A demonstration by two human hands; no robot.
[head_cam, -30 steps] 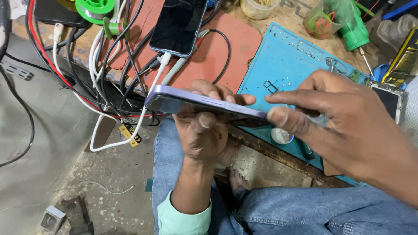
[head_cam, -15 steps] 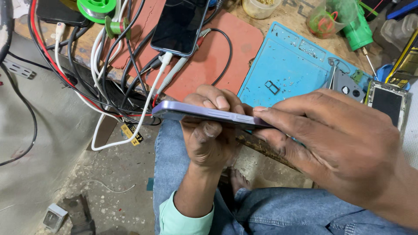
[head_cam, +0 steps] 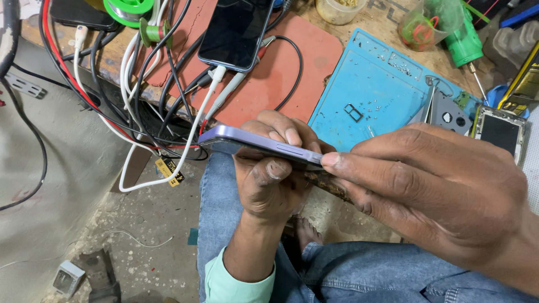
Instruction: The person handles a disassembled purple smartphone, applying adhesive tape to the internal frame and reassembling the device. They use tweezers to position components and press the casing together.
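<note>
- At the bottom of the frame, legs in blue jeans (head_cam: 359, 275) and a pale green sleeve cuff (head_cam: 236, 283) fill the nearest space, with a bare foot just visible between the knees.
- In the centre, the left hand (head_cam: 269, 179) comes up from below, its grip closed around a thin lilac phone (head_cam: 255, 145) held edge-on and nearly level, fingers curled over the top edge and thumb under it.
- At centre right, the right hand (head_cam: 438, 191) reaches in from the right; its grip is narrow, fingertips pinched against the right end of the phone's edge. Whether it holds a small tool there cannot be told.
- Left of the phone, a white cable (head_cam: 168, 168) hangs off the worktop (head_cam: 382, 17) edge among black and red wires, above a grey concrete floor.
- Beyond the hands, a blue work mat (head_cam: 370, 95) lies on the worktop, with a red-brown mat (head_cam: 281, 73) to its left.
- On the red-brown mat, top centre, a second phone (head_cam: 236, 31) lies screen up and dark, with a cable plugged in.
- At the upper right sit a green tool (head_cam: 463, 42) and an opened phone body (head_cam: 499, 132).
</note>
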